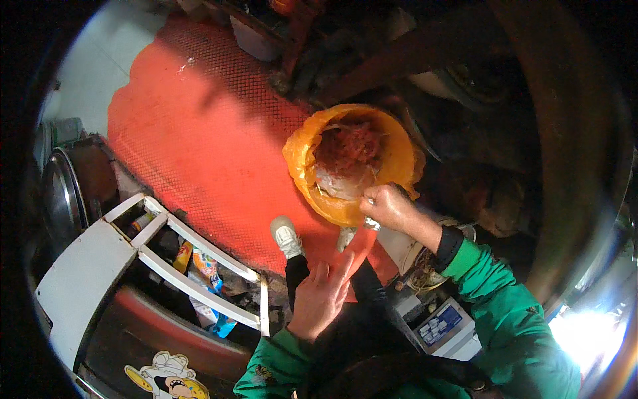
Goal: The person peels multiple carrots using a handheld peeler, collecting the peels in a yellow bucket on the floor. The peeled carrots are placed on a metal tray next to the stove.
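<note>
My right hand (391, 207) is closed in a fist at the near rim of a bin lined with an orange plastic bag (301, 162). A small shiny piece (371, 223) shows just below the fist; I cannot tell what it is. Reddish scraps (351, 144) and a pale crumpled bag (344, 182) lie inside the liner. My left hand (321, 299) is held over my legs, its fingers extended and apart, touching no object that I can see.
A red textured mat (199, 144) covers the floor. At the lower left stands a white frame (199, 284) with snack packets (207, 267) behind its bars. A lidded metal pot (65, 184) is at the left. A box (443, 326) sits by my right leg. Dark furniture is at the upper right.
</note>
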Action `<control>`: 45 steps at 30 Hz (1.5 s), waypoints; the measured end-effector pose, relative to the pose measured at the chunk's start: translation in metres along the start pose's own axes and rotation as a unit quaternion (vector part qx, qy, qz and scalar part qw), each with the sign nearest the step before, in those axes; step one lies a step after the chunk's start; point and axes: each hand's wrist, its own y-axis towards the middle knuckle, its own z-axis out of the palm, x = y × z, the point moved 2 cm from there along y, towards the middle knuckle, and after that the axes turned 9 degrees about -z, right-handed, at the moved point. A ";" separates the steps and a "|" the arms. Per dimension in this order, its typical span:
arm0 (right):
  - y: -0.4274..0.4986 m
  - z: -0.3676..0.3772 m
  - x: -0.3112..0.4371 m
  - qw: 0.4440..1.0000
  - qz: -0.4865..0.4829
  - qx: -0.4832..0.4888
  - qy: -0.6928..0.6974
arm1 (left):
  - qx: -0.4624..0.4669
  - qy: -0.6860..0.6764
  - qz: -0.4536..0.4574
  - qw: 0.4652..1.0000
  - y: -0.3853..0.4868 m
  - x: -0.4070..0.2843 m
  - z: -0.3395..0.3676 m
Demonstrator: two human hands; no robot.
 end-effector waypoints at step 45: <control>0.021 -0.009 0.031 0.994 0.008 -0.063 -0.084 | 0.018 -0.469 -0.287 0.835 0.007 -0.003 0.044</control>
